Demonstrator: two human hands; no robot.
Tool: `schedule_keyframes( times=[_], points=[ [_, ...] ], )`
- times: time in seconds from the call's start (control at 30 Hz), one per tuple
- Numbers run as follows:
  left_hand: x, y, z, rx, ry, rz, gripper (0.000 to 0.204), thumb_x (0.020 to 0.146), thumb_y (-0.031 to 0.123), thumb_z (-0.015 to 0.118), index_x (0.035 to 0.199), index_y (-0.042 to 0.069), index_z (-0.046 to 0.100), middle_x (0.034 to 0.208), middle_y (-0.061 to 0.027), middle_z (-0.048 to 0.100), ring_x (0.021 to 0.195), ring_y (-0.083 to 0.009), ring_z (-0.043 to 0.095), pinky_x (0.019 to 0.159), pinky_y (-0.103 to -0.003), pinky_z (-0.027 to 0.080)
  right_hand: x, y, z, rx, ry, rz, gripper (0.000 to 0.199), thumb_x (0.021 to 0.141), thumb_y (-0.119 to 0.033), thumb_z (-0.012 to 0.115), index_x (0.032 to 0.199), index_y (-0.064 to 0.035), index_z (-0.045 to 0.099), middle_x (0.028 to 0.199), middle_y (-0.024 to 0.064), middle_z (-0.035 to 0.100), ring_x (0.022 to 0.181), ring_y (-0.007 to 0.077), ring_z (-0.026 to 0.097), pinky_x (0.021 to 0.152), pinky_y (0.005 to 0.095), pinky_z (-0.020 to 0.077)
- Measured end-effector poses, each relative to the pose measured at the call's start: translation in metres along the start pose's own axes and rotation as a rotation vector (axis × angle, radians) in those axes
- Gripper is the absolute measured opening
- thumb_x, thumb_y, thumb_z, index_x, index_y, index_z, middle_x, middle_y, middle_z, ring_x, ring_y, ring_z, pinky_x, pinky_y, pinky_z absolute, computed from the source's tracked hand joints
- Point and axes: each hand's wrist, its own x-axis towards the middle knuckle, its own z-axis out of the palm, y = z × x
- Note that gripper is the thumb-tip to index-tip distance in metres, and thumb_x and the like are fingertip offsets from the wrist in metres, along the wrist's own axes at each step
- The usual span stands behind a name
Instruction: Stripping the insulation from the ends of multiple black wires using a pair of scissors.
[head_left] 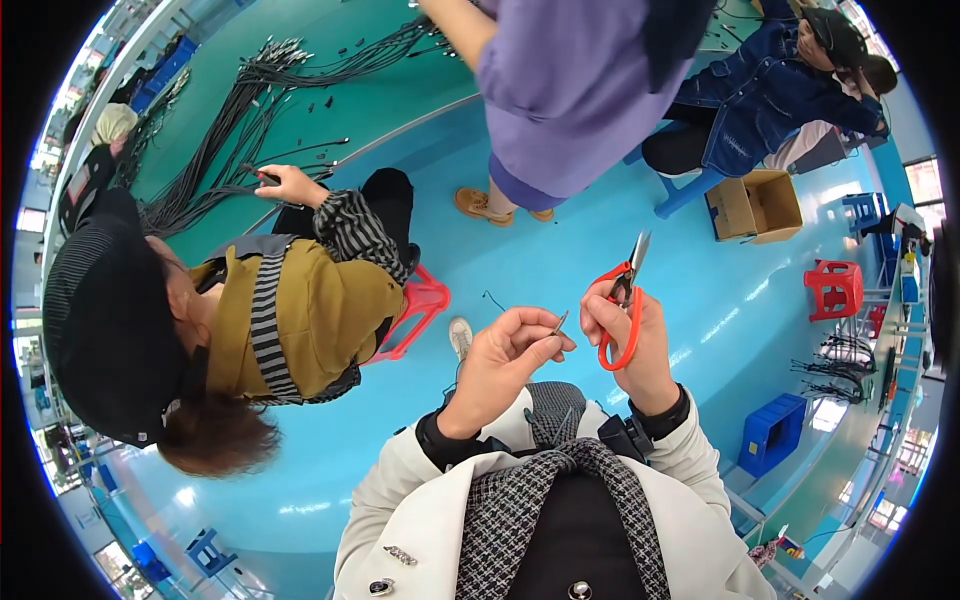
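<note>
My right hand (640, 335) is closed around a pair of scissors (634, 270) with red-orange handles. Their short metal blades point up and away from me, and the handle loop hangs below my fingers. Just to the left, my left hand (512, 352) pinches a small thin piece (560, 322) between thumb and fingers; its tip shows, and it looks like a cable end. A thin dark wire (490, 298) sticks out beyond that hand; whether it joins the pinched piece is hidden. The blades and the piece are apart.
At left a seated person (300, 310) in a mustard top works at a green table (330, 95) covered with black cables (240, 110). Another person in purple (570, 110) stands ahead. A cardboard box (735, 210), red stool (833, 290) and blue crate (772, 435) are at right.
</note>
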Motion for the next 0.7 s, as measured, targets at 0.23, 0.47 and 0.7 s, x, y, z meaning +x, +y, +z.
schedule_keyframes(
  times=[0.23, 0.47, 0.7],
  points=[
    [0.008, 0.007, -0.018, -0.043, -0.039, -0.074, 0.024, 0.094, 0.004, 0.054, 0.117, -0.002, 0.049, 0.096, -0.0128, 0.068, 0.089, -0.0153, 0.065, 0.079, -0.028, 0.052, 0.013, -0.004, 0.022, -0.303, -0.040, -0.009, 0.014, 0.087, -0.011, 0.063, 0.093, 0.0017, 0.063, 0.075, 0.0033, 0.060, 0.063, 0.0082, 0.053, 0.056, 0.0215, 0.0417],
    [0.010, 0.008, -0.023, 0.303, 0.071, 0.150, 0.027, 0.090, 0.001, 0.060, 0.114, -0.004, 0.051, 0.095, -0.0122, 0.068, 0.089, -0.0152, 0.066, 0.079, -0.028, 0.053, 0.029, 0.000, 0.021, -0.311, -0.081, 0.061, 0.011, 0.087, -0.010, 0.063, 0.088, 0.0008, 0.062, 0.072, 0.0031, 0.061, 0.061, 0.0068, 0.053, 0.056, 0.0206, 0.0418],
    [0.002, 0.005, -0.030, 0.462, 0.196, 0.209, 0.019, 0.086, 0.002, 0.065, 0.103, -0.005, 0.058, 0.094, -0.0100, 0.068, 0.088, -0.0156, 0.067, 0.075, -0.027, 0.054, 0.033, -0.001, 0.040, -0.354, -0.066, 0.038, 0.011, 0.087, -0.011, 0.062, 0.085, 0.0000, 0.061, 0.070, 0.0027, 0.061, 0.059, 0.0064, 0.053, 0.053, 0.0204, 0.0414]
  ],
)
